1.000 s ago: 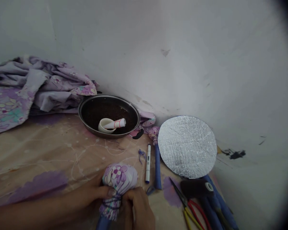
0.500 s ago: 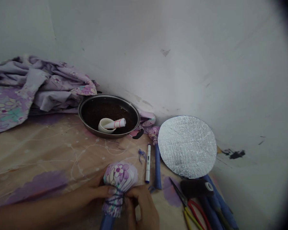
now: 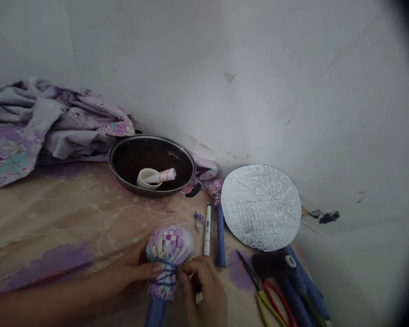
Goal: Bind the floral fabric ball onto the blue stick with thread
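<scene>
A stick with a rounded head (image 3: 170,243) of floral purple cloth stands upright before me, its blue handle (image 3: 155,312) running off the lower edge. Dark blue string (image 3: 163,274) is wound several times around the gathered cloth at the neck. My left hand (image 3: 141,268) wraps the head and neck from the left, thumb pressed over the windings. At the right side of the neck, my right hand (image 3: 204,286) pinches at the string; the exact bit between its fingertips is hidden.
A dark pan (image 3: 152,156) holds a white cup (image 3: 146,178) and a rolled white paper. Right of my hands lie a marker (image 3: 207,231), a silver foil disc (image 3: 261,209), a dark thread spool (image 3: 271,265) and scissors (image 3: 257,284). Floral cloth (image 3: 82,118) is heaped back left.
The view has turned slightly, so the surroundings sit a little further left. My right hand has risen slightly along the neck; my left hand keeps its hold.
</scene>
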`<state>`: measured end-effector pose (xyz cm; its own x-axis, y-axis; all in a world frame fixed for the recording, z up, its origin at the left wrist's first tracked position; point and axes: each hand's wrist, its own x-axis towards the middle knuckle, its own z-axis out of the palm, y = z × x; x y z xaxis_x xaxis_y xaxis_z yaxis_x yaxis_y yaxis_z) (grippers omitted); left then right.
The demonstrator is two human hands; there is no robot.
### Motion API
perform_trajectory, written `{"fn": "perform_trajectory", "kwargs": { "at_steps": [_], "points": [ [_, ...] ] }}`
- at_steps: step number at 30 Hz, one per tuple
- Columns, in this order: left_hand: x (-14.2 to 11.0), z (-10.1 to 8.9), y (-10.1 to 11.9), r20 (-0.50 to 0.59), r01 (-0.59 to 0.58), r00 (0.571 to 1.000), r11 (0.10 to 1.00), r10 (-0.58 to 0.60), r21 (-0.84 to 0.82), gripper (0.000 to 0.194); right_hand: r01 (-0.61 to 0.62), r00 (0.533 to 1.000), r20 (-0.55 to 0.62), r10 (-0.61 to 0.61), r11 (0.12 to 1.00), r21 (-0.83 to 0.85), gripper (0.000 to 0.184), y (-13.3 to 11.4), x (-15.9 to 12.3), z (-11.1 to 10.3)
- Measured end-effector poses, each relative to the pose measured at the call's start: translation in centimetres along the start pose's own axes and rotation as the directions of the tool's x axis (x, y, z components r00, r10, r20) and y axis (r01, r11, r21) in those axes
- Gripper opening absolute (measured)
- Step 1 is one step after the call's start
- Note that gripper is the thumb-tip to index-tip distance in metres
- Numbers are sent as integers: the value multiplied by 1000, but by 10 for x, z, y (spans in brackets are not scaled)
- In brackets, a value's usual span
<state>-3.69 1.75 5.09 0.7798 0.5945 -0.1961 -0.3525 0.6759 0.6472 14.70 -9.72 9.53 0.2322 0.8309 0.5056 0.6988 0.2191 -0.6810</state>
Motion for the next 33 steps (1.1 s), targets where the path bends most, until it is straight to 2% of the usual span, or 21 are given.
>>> {"fn": "perform_trajectory", "kwargs": {
  "at_steps": [5,7,14,18,21,26,29,33],
  "points": [
    [-10,18,22,-12,-2,1000,999,3,43,77,4,999,33,-4,1000,6,31,3,0,-2],
    [-12,24,27,-12,-1,1000,999,2,39,80,9,999,37,-10,1000,26,32,2,0,-1],
    [-13,29,30,-27,55,998,998,-55,19,86,1,999,-40,-1,1000,-11,34,-5,-4,9],
    [-13,27,29,-69,63,996,995,-58,79,96,-5,999,-54,5,1000,-16,34,-8,-1,10],
    [-8,17,20,-76,47,996,995,-41,83,101,15,999,-35,-14,1000,8,32,-11,8,-1],
    [-6,10,6,-62,15,998,1000,-16,-19,86,75,996,-54,-76,997,-7,33,-20,20,-13],
    [-12,19,11,-55,13,998,999,-16,-51,81,137,987,-77,-142,989,-58,33,-26,24,-2],
    [-16,26,22,-48,-23,999,999,25,31,87,115,974,-178,-141,982,-147,35,-32,26,18]
  ]
}}
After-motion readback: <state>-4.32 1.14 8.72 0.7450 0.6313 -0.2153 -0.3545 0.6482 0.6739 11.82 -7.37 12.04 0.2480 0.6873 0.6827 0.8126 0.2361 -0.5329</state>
